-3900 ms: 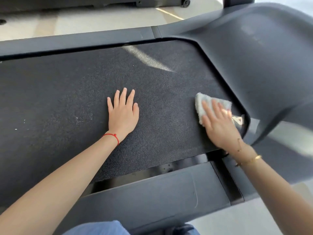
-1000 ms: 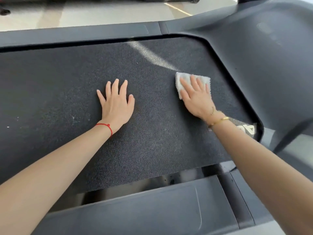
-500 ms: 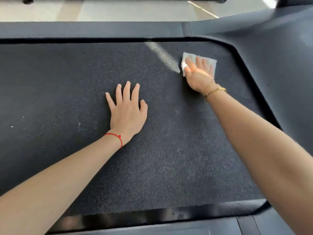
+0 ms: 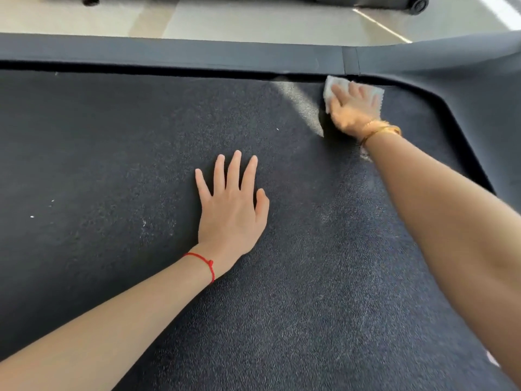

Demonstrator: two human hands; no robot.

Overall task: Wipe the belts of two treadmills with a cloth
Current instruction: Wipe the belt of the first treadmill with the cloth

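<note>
The right hand (image 4: 353, 108) presses the small white cloth (image 4: 329, 90) flat at the far edge of the black textured treadmill belt (image 4: 112, 142), whose unwiped length runs leftward past the flat, empty left hand (image 4: 232, 210)

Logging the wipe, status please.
Left hand flat on belt. Right hand presses cloth at far edge. Nothing in the way.

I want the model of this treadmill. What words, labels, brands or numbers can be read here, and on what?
None: no readable text in this view.
Belt: bare, only white specks.
Side rail: plain, unmarked.
Cloth under the right hand: no print visible.
Left hand lies flat on the belt and may cover something.
</note>
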